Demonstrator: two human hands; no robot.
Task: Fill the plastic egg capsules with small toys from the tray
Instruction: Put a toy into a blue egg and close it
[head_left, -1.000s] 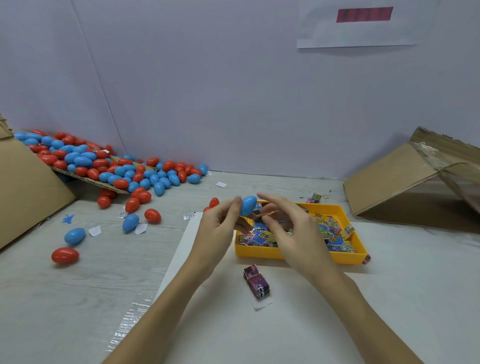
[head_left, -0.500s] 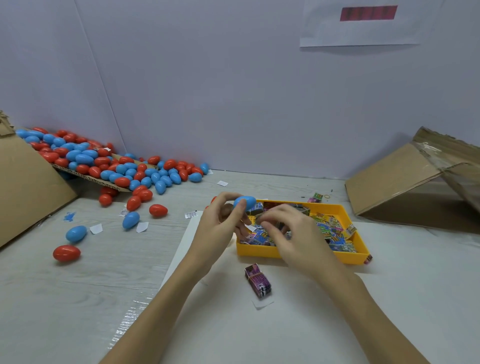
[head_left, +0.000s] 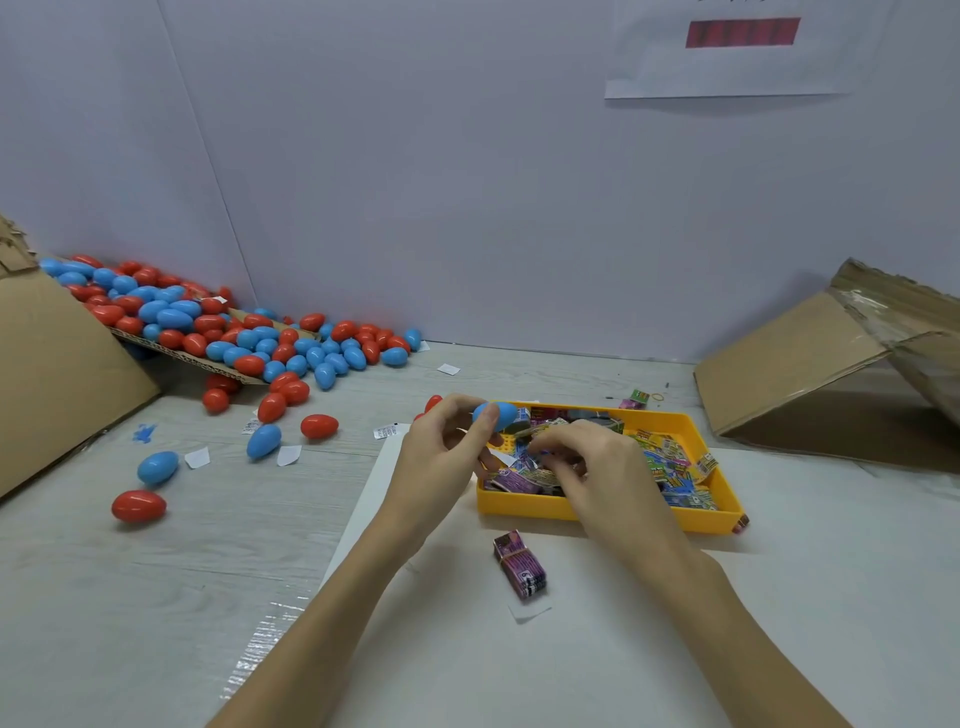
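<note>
The left hand (head_left: 441, 457) pinches a blue egg capsule (head_left: 497, 415) between thumb and fingertips, above the yellow tray's (head_left: 597, 512) far-left corner. The capsule's long axis lies roughly level, running left to right. The right hand (head_left: 587, 462) is over the tray with fingers curled down among the small toys (head_left: 670, 467); whether it grips one cannot be told. A purple toy bundle (head_left: 519, 564) lies on the counter (head_left: 208, 545) just before the tray's near edge.
</note>
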